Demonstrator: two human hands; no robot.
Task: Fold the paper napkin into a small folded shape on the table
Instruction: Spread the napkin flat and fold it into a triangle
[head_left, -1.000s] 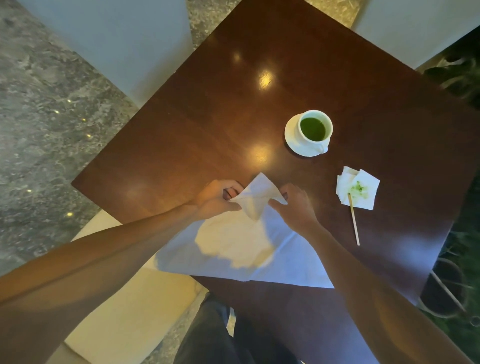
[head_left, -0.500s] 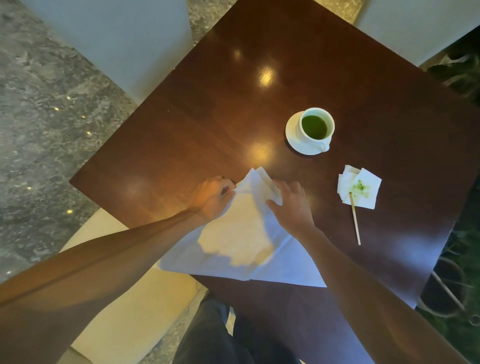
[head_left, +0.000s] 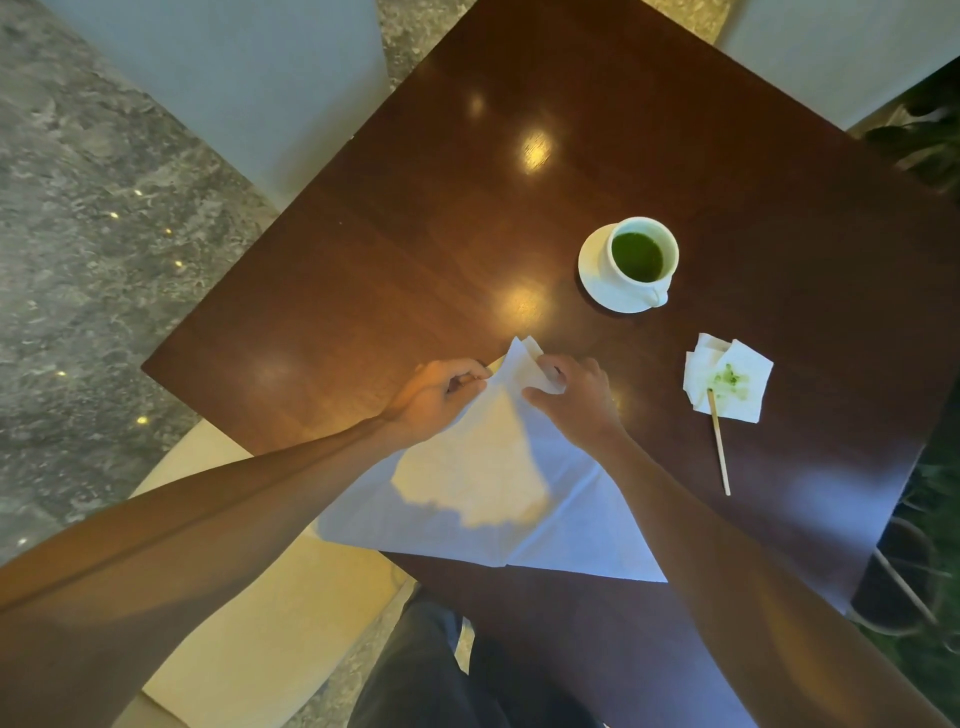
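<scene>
Both hands, left (head_left: 439, 397) & right (head_left: 574, 397), now pinch napkin (head_left: 493, 483) tip, flap laid back flat since 1 s ago; prob. re-aligning, fold barely begun.

No readable text, labels, brands, nos. or signs anywhere in the head view
</scene>
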